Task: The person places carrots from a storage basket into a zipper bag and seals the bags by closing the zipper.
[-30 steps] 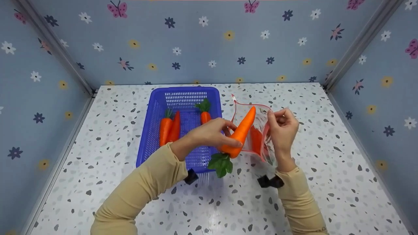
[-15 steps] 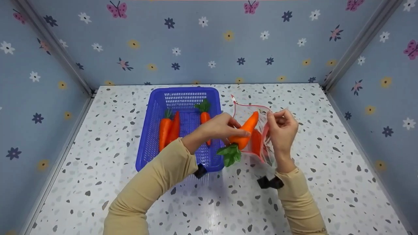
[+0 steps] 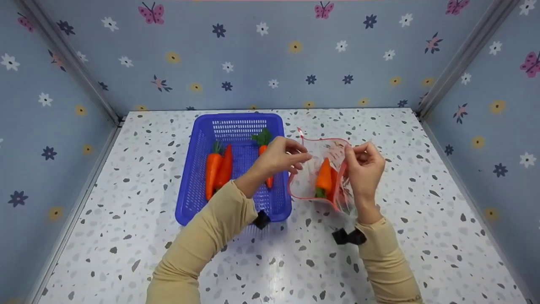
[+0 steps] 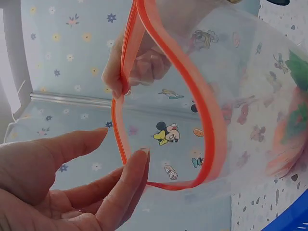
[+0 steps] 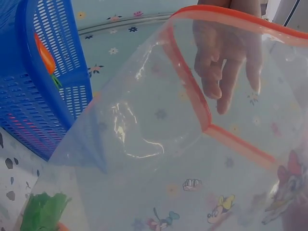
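Observation:
My right hand (image 3: 366, 169) pinches the right edge of a clear zip bag (image 3: 310, 185) with a red-orange rim and cartoon prints. The bag's mouth gapes. Inside lies an orange carrot (image 3: 324, 175), beside a redder carrot partly hidden behind it. My left hand (image 3: 280, 156) holds nothing; its thumb and fingers are apart at the left side of the mouth. In the left wrist view its fingertips (image 4: 139, 159) overlap the rim; whether they touch it I cannot tell. Green leaves (image 4: 298, 72) show through the plastic there.
A blue plastic basket (image 3: 185, 185) stands left of the bag. Two carrots (image 3: 213, 169) lie in its left side. Another leafy carrot (image 3: 269, 181) lies at its right, partly covered by my left hand. Flower-patterned walls (image 3: 253, 50) enclose the speckled tabletop (image 3: 274, 270).
My left hand has moved the leafy carrot rightward into the bag, let go of it and drawn back to the bag's left edge. The right hand keeps its grip on the bag.

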{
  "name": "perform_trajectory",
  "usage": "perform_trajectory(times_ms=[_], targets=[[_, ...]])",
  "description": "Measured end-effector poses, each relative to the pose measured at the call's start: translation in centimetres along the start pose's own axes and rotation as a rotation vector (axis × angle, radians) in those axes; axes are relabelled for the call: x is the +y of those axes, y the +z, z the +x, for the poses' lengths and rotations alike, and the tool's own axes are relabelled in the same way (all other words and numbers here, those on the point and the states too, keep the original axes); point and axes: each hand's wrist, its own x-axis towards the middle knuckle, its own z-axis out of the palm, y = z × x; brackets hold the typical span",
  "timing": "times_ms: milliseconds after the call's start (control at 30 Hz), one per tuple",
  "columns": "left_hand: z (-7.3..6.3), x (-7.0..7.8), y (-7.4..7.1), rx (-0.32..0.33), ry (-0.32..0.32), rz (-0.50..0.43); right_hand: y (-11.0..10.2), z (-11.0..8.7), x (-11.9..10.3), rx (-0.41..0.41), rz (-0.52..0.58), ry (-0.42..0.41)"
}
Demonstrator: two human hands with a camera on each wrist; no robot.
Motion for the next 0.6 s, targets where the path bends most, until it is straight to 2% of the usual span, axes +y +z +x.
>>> perform_trajectory(times_ms=[133,333,467,600], targets=[[0.8,-0.9,-0.7,0.078,0.032,-0.06,0.0,0.0,-0.1,-0.006,-0.02,0.01],[2.1,-2.0,-1.6,0.196,0.009,-0.17,0.0,0.0,-0.1,-0.011,-0.015,0.022],[3.2,-2.9,-2.1,0.262,-0.018,-0.194,0.0,0.0,0.0,-0.017,-0.009,0.032],[4.3,-4.0,-2.1,0.335,-0.03,-0.171,0.0,0.0,0.0,-0.011,-0.003,0.019]])
